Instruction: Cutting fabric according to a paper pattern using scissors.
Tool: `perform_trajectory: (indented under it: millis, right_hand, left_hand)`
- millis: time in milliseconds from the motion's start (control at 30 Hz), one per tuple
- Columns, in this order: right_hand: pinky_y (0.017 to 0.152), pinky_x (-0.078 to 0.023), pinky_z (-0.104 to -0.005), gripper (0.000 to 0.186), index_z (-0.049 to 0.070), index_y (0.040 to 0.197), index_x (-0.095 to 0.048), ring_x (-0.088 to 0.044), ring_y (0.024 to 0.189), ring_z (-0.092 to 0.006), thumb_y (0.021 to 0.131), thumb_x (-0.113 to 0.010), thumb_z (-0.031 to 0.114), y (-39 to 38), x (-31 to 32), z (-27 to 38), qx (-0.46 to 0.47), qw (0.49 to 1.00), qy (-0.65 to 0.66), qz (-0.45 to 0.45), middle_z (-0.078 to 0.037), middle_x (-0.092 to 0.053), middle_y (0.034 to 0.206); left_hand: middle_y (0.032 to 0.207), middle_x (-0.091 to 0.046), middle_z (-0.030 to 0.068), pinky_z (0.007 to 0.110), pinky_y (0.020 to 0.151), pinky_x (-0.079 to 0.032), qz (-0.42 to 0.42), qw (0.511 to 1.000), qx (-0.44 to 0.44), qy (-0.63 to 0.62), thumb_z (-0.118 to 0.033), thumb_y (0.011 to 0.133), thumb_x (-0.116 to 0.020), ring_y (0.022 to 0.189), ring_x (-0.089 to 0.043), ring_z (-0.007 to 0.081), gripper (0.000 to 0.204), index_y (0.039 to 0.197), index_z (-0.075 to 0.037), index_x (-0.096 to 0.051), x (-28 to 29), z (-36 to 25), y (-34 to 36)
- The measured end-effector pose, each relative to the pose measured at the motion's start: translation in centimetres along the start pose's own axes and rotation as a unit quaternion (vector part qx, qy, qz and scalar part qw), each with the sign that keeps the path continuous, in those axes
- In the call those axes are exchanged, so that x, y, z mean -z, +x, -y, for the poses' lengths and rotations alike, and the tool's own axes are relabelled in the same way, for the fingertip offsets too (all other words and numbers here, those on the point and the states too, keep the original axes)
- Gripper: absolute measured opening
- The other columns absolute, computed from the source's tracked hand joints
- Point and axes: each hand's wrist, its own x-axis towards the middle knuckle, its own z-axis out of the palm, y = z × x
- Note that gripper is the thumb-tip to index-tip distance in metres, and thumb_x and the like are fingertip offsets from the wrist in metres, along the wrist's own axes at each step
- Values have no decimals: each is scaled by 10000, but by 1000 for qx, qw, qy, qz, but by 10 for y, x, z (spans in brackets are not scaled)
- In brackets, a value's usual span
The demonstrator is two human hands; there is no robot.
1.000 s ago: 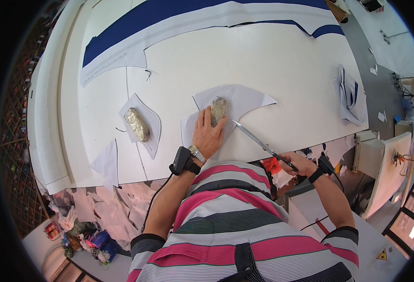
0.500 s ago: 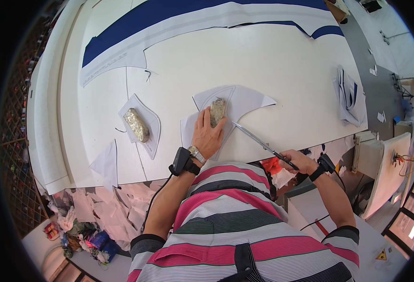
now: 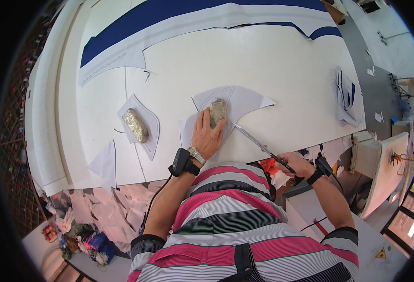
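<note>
My left hand point(image 3: 207, 137) lies on white pieces of material, fingers and thumb straddling the near end of a rough, brownish block weight point(image 3: 217, 111). Beneath the weight is a pale pattern piece with curved lines, on top of a larger white piece point(image 3: 249, 102) that tapers to a point at the right. My right hand point(image 3: 295, 164) is closed round the dark handles of long metal scissors point(image 3: 251, 137). Their blades point up and left, the tips at the edge of the pieces beside the weight. How far the blades are apart I cannot make out.
Left on the white table point(image 3: 282, 66) sits a shiny wrapped weight point(image 3: 135, 126) on another pattern piece point(image 3: 153, 120). A triangular scrap point(image 3: 104, 164) hangs over the near edge. Long blue and white fabric point(image 3: 188, 21) spans the far side; a folded bundle point(image 3: 347, 98) lies right.
Both hands and the scissors keep almost the same place. The right hand and scissor handles have shifted very slightly left; the weight and pieces stay put.
</note>
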Motion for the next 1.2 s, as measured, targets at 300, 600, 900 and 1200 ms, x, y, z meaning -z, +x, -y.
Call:
perform_trajectory:
  millis: [300,600,900,1200]
  right_hand:
    - [412,-281,-219,449,71,953,-625,-397,466,-25,1006,-771,492,3,-15,-2,17,998,61,25,57,-497,651]
    - [421,-295,-222,404,95,925,-591,-413,480,-25,1036,-733,457,13,-48,-16,13,995,95,-19,49,-510,669]
    - [422,-290,-230,400,95,903,-579,-427,487,-31,1027,-755,432,12,-62,-20,43,994,81,-53,44,-511,637]
    - [425,-282,-245,410,90,886,-572,-417,477,-41,1023,-762,427,12,-64,-23,51,995,63,-63,48,-495,608]
  left_hand:
    - [1577,-408,341,589,1162,-418,-5,1000,-7,-16,-193,959,-699,1447,-414,525,555,1499,-202,-571,8,-3,2]
    - [1304,-681,224,482,1058,-521,-39,991,-5,-130,-22,999,-557,1227,-615,408,483,1482,-28,-539,16,53,48]
    - [1278,-707,153,470,1028,-554,-19,980,-95,-175,119,922,-549,1230,-622,394,532,1414,-70,-620,12,75,59]
    - [1339,-686,145,474,1065,-543,-33,980,-114,-159,130,898,-572,1259,-610,395,583,1444,-73,-602,9,76,55]
